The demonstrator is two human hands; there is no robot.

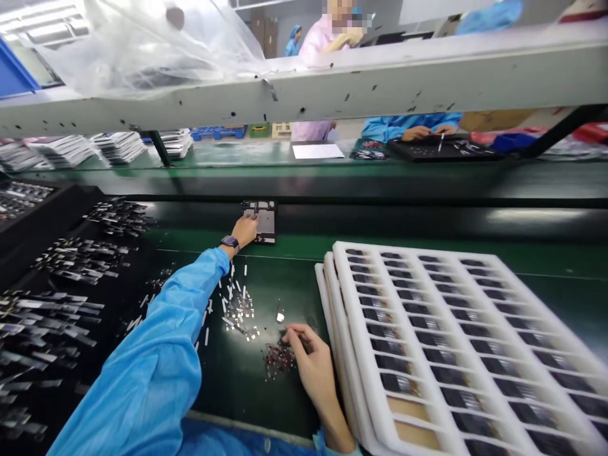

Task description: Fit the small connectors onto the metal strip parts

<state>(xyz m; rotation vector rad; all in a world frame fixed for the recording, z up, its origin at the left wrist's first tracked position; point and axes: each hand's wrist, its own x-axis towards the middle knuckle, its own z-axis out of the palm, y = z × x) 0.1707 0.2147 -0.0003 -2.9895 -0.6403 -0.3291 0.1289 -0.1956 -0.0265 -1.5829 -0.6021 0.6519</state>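
Observation:
My left hand [246, 230], with a watch on its wrist, reaches far forward onto a flat phone-like frame [266, 227] with a silver plate and dark edges. Its fingers are curled over the frame's left side. Close to me, my right hand [314, 364] has thumb and forefinger brought together beside a pile of tiny dark red parts [278, 361]. Whatever may be between those fingertips is hidden. Small metallic pieces and white strips [240, 307] lie scattered on the green bench [247, 386] between the hands. One small silver piece [280, 315] sits just beyond the right fingertips.
White foam trays [401, 405] are stacked at the right, with dark modules in the top tray's slots. Bundles of thin metallic strips [78, 259] lie on black material at the left. A shelf beam [332, 92] crosses above; behind it, a co-worker's hands [430, 132] work over a black tray.

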